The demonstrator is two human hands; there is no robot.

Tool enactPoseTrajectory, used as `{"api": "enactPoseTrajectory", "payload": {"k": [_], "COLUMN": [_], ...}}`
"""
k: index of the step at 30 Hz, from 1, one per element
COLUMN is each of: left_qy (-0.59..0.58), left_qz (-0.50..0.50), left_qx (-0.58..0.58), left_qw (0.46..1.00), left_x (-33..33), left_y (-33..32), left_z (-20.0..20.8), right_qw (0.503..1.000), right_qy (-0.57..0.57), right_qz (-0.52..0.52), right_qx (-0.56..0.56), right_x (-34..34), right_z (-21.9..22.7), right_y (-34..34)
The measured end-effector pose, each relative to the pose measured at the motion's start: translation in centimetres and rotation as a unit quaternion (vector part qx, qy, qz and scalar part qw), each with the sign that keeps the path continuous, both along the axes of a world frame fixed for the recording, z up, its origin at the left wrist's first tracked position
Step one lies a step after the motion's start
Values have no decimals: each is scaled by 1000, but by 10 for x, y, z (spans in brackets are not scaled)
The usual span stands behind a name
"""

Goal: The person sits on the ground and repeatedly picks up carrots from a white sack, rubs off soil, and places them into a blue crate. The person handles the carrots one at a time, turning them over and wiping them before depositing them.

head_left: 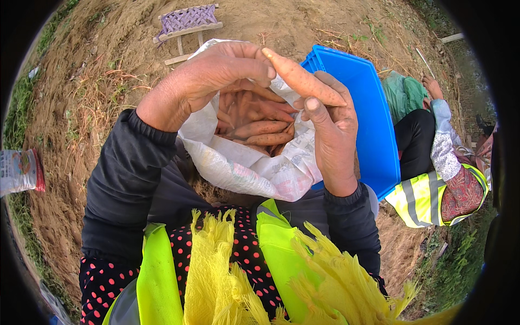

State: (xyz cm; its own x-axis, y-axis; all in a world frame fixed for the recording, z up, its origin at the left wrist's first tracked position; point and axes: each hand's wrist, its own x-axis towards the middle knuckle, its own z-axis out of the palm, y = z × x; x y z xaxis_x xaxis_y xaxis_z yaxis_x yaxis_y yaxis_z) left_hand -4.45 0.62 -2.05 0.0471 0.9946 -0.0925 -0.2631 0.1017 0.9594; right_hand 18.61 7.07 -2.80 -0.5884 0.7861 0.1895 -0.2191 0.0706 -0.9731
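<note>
I hold an orange, spindle-shaped sweet potato (303, 80) above an open white woven sack. My right hand (337, 127) is closed round its lower right end, thumb in front. The fingers of my left hand (227, 70) are pinched together at its pale, narrow upper tip. Below, the white sack (233, 165) stands between my knees with its rim folded outward. Inside it lie many more sweet potatoes (260, 129), reddish orange and of mixed sizes, partly hidden by my left hand and the rim.
A blue plastic crate (374, 124) stands right beside the sack. Beyond it sits another person in a yellow reflective vest (417, 197), near a green bag (403, 95). A low stool with purple webbing (187, 20) stands ahead on bare soil. A printed bag (19, 170) lies far left.
</note>
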Motion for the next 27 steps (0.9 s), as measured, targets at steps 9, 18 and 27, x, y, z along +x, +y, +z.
{"api": "enactPoseTrajectory", "payload": {"k": [9, 18, 27], "left_qy": [21, 38, 46], "left_qz": [23, 25, 27], "left_qx": [-28, -5, -18], "left_qw": [999, 999, 998], "left_x": [-5, -5, -7], "left_y": [1, 2, 2], "left_z": [5, 2, 1], "right_qw": [1000, 1000, 998], "right_qy": [3, 0, -13], "right_qz": [-20, -28, -22], "right_qx": [-10, -3, 62], "right_x": [1, 0, -1], "right_z": [-1, -2, 0], "right_y": [0, 1, 0]}}
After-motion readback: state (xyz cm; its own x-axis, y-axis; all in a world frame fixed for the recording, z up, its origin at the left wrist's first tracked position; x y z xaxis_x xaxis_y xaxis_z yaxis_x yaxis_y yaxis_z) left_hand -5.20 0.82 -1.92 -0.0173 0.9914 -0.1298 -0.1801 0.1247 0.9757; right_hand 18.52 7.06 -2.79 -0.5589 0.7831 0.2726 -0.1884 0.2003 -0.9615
